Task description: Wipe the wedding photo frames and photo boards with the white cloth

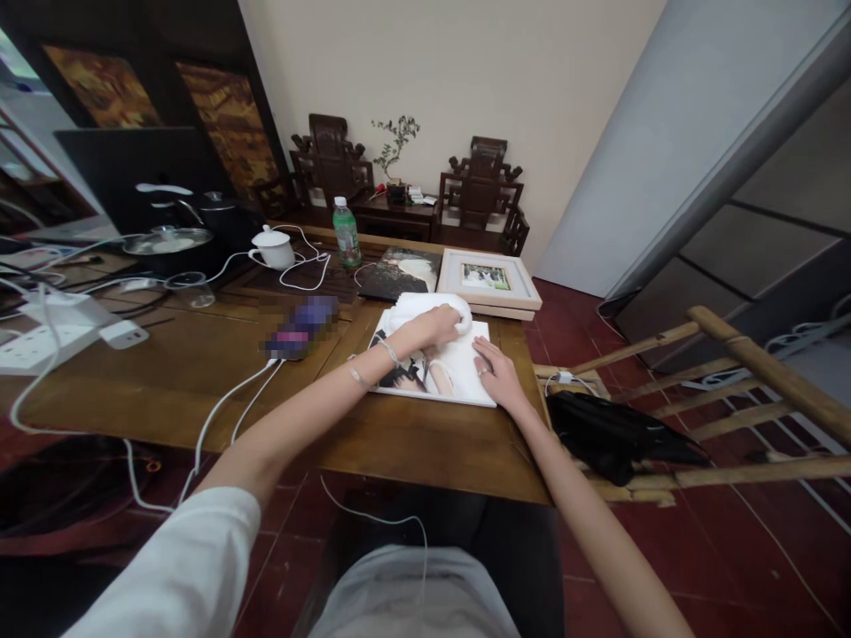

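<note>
A photo panel (458, 381) with a printed picture lies flat on the wooden table, close to its right end. Bunched over its far part is a white cloth (418, 306). My left hand (440, 326) has its fingers closed on this cloth, pressing it against the panel; the fingertips are partly hidden in the folds. At the panel's right edge rests my right hand (497, 372), its fingers stretched out on the white surface and a ring on one of them.
Behind the panel lie a dark picture (402, 272) and light-framed photos (488, 276). A green-labelled bottle (347, 232), lidded white cup (272, 248), phone (302, 328) with cables and power strip (50, 346) are further left. A bamboo chair (724, 354) bearing a black bag (612, 434) stands right.
</note>
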A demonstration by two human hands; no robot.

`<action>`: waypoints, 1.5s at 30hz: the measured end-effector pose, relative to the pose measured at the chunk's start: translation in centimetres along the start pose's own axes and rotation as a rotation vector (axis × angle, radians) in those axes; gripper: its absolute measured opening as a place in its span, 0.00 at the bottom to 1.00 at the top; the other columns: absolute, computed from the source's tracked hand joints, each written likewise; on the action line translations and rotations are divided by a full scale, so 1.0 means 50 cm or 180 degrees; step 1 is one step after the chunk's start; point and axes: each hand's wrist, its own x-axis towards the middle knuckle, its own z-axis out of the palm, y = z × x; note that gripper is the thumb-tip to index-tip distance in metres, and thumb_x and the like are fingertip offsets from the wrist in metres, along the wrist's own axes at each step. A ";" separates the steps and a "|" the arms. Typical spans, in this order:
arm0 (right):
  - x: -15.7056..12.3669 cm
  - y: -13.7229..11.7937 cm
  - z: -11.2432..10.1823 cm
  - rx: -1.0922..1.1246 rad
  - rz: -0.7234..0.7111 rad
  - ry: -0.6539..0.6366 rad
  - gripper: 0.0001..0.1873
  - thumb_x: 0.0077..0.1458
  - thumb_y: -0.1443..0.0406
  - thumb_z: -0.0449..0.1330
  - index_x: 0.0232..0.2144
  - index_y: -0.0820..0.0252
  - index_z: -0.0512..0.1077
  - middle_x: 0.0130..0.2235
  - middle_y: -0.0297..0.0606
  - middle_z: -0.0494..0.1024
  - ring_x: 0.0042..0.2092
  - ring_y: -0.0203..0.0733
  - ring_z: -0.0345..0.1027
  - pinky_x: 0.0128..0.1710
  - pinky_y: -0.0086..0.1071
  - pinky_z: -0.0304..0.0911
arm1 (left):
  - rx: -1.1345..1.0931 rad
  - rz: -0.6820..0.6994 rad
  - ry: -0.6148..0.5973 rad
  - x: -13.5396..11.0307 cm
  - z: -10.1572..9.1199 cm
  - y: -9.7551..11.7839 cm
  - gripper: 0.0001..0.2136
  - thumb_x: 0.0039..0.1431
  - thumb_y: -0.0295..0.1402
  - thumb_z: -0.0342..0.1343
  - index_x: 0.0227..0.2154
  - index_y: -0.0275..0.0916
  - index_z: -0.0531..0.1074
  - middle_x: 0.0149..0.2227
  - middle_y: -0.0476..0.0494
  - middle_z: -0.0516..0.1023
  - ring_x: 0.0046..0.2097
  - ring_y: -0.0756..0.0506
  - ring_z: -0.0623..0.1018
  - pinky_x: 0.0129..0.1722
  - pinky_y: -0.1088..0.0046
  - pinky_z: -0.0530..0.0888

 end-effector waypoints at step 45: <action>-0.001 -0.025 -0.012 0.0341 0.0310 0.0307 0.23 0.61 0.55 0.45 0.51 0.58 0.71 0.55 0.39 0.70 0.58 0.46 0.61 0.60 0.45 0.54 | 0.0251 0.1078 0.0094 -0.250 0.103 0.128 0.16 0.50 0.24 0.48 0.40 0.36 0.75 0.65 0.40 0.53 0.66 0.32 0.48 0.58 0.40 0.52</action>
